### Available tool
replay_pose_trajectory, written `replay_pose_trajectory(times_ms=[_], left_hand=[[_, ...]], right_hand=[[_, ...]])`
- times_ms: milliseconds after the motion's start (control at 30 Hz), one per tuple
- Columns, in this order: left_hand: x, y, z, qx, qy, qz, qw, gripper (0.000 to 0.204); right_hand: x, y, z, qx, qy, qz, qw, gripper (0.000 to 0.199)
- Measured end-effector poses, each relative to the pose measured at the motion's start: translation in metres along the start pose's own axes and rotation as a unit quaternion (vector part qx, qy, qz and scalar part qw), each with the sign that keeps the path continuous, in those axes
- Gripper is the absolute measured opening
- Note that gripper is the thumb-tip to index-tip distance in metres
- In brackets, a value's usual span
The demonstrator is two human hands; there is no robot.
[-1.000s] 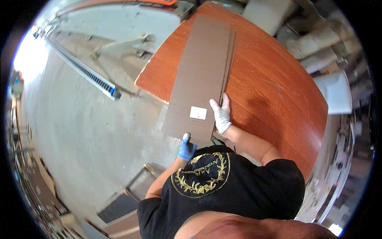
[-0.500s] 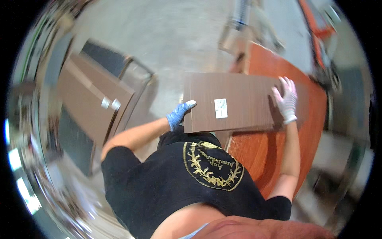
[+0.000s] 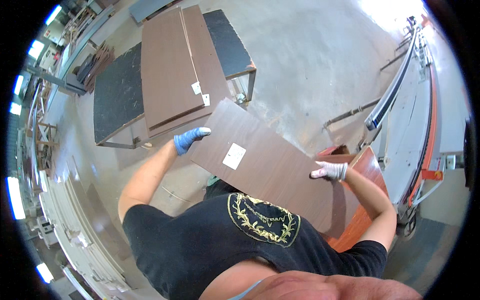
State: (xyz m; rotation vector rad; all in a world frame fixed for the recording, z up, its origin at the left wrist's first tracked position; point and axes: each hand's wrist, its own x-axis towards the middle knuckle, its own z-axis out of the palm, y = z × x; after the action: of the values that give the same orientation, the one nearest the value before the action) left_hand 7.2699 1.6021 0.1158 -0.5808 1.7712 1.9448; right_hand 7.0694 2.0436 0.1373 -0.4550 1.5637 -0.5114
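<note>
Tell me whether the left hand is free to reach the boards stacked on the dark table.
Probably not: the left hand grips the brown panel with the right hand, and the stacked boards lie beyond.

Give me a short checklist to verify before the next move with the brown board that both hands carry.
1. Left hand on the brown board: ok, the blue glove is at its left corner edge.
2. Right hand on the board: ok, the white glove lies on its right part.
3. Firmness of each grip: cannot tell, the fingers under the board are hidden.
4. Board free of the stacked boards on the dark table: ok, they are apart.
5. Floor under the board: cannot tell, the board and the body hide it.
6. Distance to the orange table at the right: not ok, the board overlaps it in this view.
</note>
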Motion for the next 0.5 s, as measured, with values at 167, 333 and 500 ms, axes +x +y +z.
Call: replay_pose_trajectory(times_ms=[167, 333, 500], left_hand=[[-0.003, -0.06, 0.06, -0.642, -0.079, 0.075, 0.759, 0.067], [0.024, -0.077, 0.067, -0.496, 0.175, 0.079, 0.847, 0.067], [0.094, -0.088, -0.082, -0.549, 0.158, 0.007, 0.82, 0.072]], right_hand=[[0.016, -0.007, 0.013, 0.173, 0.028, 0.031, 0.984, 0.064], [0.1, -0.046, 0.02, 0.133, 0.078, 0.02, 0.988, 0.06], [0.169, -0.22, 0.016, 0.046, 0.088, -0.008, 0.995, 0.065]])
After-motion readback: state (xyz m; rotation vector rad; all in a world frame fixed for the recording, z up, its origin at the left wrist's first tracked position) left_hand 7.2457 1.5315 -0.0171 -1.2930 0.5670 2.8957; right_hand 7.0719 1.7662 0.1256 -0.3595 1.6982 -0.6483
